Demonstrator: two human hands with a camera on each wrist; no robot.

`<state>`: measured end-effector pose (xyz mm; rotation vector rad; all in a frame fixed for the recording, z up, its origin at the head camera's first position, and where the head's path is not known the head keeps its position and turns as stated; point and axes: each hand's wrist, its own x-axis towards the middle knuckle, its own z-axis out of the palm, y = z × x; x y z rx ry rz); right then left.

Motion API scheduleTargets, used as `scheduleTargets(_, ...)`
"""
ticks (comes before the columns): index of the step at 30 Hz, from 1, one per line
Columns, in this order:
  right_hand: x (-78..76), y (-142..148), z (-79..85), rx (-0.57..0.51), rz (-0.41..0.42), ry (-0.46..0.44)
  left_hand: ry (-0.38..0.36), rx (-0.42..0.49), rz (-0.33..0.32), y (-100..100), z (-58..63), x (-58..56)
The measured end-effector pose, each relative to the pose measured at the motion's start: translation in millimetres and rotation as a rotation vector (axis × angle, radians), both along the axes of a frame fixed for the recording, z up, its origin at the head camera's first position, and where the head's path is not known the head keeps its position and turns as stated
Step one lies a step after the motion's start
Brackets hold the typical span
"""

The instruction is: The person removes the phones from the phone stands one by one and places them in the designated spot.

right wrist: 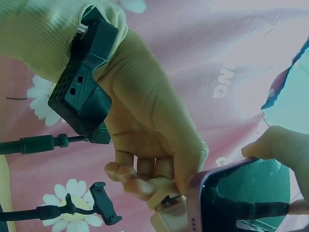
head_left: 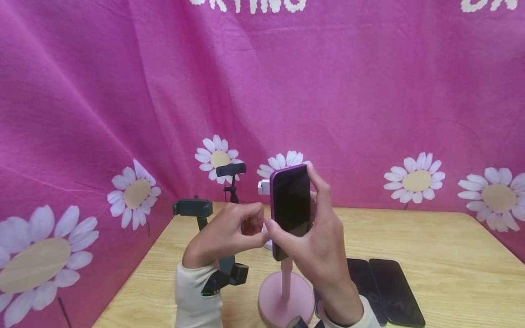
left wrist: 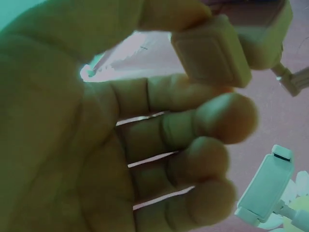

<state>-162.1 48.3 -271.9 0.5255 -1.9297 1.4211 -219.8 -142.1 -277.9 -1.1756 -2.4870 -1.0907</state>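
Note:
A phone (head_left: 290, 202) with a purple edge stands upright over a pink phone stand (head_left: 283, 298). My right hand (head_left: 326, 246) grips the phone, its thumb on the near side and a finger at the top corner. Just left of the phone, my left hand (head_left: 225, 232) pinches the stand's clamp (left wrist: 210, 55) between thumb and index finger, as the left wrist view shows; its other fingers are loosely bent. In the right wrist view the clamp (right wrist: 169, 215) lies close against the phone's edge, which partly hides it.
Two dark phones (head_left: 395, 291) lie side by side on the wooden table (head_left: 451, 255) at the right. Behind my left hand stand a black phone holder (head_left: 193, 207) and another black one (head_left: 231, 170). A white holder (head_left: 264, 187) shows behind the phone. Pink daisy cloth (head_left: 348, 114) hangs around the table.

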Motion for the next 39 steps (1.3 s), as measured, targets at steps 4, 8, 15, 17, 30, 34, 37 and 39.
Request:
scheduleTargets(4, 0.9, 0.3, 0.7, -0.013, 0.032, -0.003, 0.028, -0.016, 0.026, 2.4, 3.3, 5.7)
scheduleTargets(8, 0.9, 0.4, 0.6, -0.015, 0.055, 0.006, 0.068, -0.024, 0.039, 4.6, 4.9, 9.2)
scheduleTargets(15, 3.2, 3.5, 4.1, -0.03, 0.107, 0.028, 0.029, -0.022, 0.065, 4.7, 6.1, 9.6)
scheduleTargets(17, 5.1, 6.7, 6.3, -0.032, 0.107, 0.02, 0.015, -0.023, 0.072, 3.4, 5.7, 8.6)
scheduleTargets(30, -5.1, 66.2, 5.3, 0.115, -0.085, -0.153, 0.071, -0.047, 0.24, -12.2, 1.3, 0.9)
scheduleTargets(34, -9.3, 97.4, 1.1, 0.196, -0.167, -0.237, 0.064, -0.053, 0.289, -16.4, 2.1, 1.8)
scheduleTargets(37, -13.5, 122.3, -4.5, 0.252, -0.242, -0.285, 0.033, -0.053, 0.344, -19.9, 2.6, 2.6)
scheduleTargets(39, -16.9, 139.5, -9.1, 0.292, -0.293, -0.317, 0.026, -0.06, 0.386, -21.6, 2.3, 2.5)
